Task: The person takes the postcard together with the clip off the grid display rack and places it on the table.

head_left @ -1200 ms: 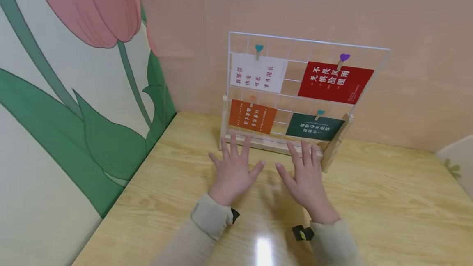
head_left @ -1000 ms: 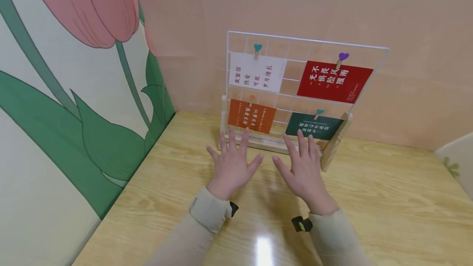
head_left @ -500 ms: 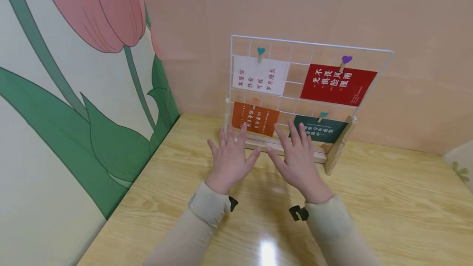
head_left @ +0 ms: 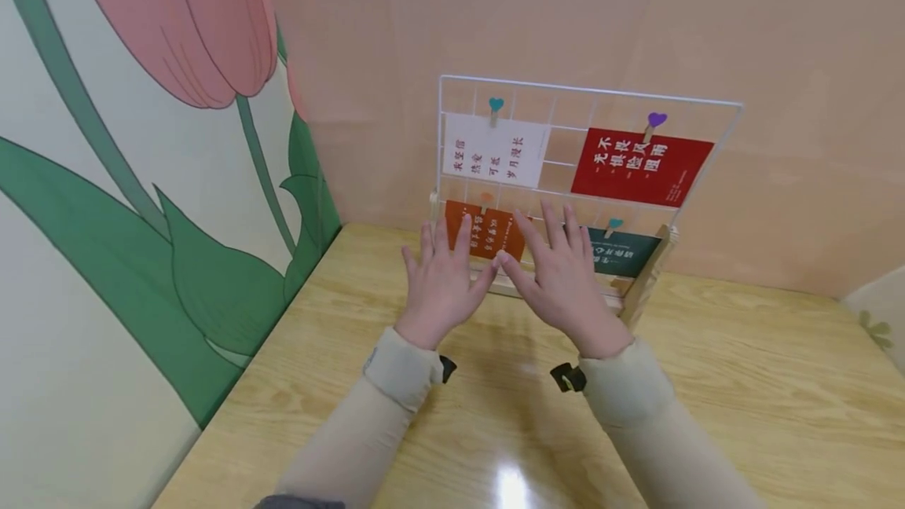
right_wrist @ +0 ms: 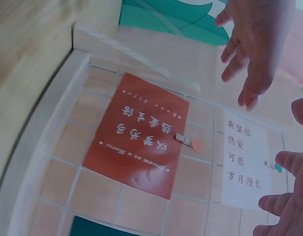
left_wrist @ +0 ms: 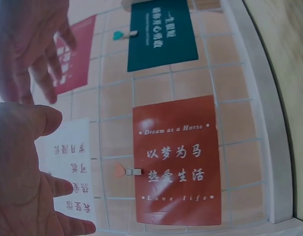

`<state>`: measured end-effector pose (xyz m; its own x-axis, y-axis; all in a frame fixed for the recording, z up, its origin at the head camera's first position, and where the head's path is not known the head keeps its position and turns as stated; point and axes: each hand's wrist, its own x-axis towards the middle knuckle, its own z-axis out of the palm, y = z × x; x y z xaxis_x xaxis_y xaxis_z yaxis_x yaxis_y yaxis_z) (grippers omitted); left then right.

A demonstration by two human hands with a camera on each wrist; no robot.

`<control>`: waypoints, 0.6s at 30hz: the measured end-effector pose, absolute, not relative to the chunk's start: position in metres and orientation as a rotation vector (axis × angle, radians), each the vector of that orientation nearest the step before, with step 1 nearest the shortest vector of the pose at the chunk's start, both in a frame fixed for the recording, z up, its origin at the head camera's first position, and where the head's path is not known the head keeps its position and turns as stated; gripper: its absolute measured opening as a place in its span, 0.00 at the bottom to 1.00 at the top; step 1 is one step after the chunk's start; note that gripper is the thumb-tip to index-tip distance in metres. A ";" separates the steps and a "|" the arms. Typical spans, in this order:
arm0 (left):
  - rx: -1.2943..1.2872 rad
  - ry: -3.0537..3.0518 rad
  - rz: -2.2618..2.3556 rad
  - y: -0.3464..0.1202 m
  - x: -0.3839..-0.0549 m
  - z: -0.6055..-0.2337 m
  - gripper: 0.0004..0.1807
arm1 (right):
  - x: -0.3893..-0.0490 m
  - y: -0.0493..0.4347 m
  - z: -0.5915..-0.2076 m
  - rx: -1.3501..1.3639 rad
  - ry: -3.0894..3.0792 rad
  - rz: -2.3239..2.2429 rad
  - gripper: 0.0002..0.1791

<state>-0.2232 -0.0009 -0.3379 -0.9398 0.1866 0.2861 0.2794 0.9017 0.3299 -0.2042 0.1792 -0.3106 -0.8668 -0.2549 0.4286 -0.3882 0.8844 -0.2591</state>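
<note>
My left hand (head_left: 440, 289) and right hand (head_left: 564, 281) hover in front of a white wire grid panel (head_left: 594, 89), fingers spread and both holding nothing. Their thumb tips meet or overlap in the head view. An orange card (left_wrist: 177, 162) with an orange heart clip hangs low on the grid, partly behind the left fingers in the head view. The right hand covers part of the dark green card (head_left: 625, 252). Above hang a white card (head_left: 495, 149) under a teal heart clip (head_left: 496, 105) and a red card (head_left: 639, 167) under a purple heart clip (head_left: 657, 121).
The grid stands in a wooden base (head_left: 646, 277) on a wood-grain table (head_left: 749, 383). Behind it is a pinkish wall (head_left: 566, 14). A tulip-patterned wall panel (head_left: 212, 273) runs along the table's left edge.
Both hands have risen forward toward the grid, and the right hand has moved left, bringing the thumbs together. The cards and clips hang as before.
</note>
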 end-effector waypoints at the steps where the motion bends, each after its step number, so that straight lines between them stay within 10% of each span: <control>1: -0.353 -2.813 -0.542 -0.001 -0.225 -0.336 0.46 | -0.206 0.179 -0.308 0.483 -2.656 0.463 0.38; 18: -0.400 -2.753 -0.537 0.000 -0.255 -0.306 0.42 | -0.224 0.180 -0.275 0.502 -2.654 0.319 0.40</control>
<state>-0.2549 0.0001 -0.3064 -0.9140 0.2102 0.3471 0.3252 0.8909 0.3169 -0.2240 0.1804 -0.2752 -0.8473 -0.2966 0.4406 -0.3925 0.9085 -0.1434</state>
